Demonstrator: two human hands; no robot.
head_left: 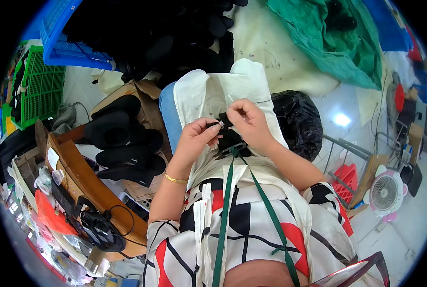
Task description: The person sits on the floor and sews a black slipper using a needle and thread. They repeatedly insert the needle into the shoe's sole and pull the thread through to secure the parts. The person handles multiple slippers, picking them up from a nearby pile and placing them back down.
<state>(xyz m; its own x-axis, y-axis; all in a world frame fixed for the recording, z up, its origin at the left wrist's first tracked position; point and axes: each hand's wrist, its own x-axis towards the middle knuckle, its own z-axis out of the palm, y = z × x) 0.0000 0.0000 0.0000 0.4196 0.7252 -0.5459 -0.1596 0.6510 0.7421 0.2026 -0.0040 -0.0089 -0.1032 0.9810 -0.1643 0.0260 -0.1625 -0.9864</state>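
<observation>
Over my lap, my left hand (198, 137) pinches a narrow black strap (214, 124) between thumb and forefinger. A small shiny piece (221, 124), perhaps a buckle, sits at its tip. My right hand (250, 123) is closed just beside it, thumb and forefinger pressed together; what they grip is too small to make out. Between my hands lies black material (229, 137), partly hidden by the fingers. Just below it, a dark metal tool (233, 149) rests where a green cord (227, 201) hangs down. A white apron (194, 93) covers my knees.
Black shoes (115, 131) lie in a cardboard box to my left, next to a wooden table (86, 191). A heap of black shoes (175, 43) lies ahead. A black plastic bag (297, 124) stands close on my right, with a fan (387, 191) farther off.
</observation>
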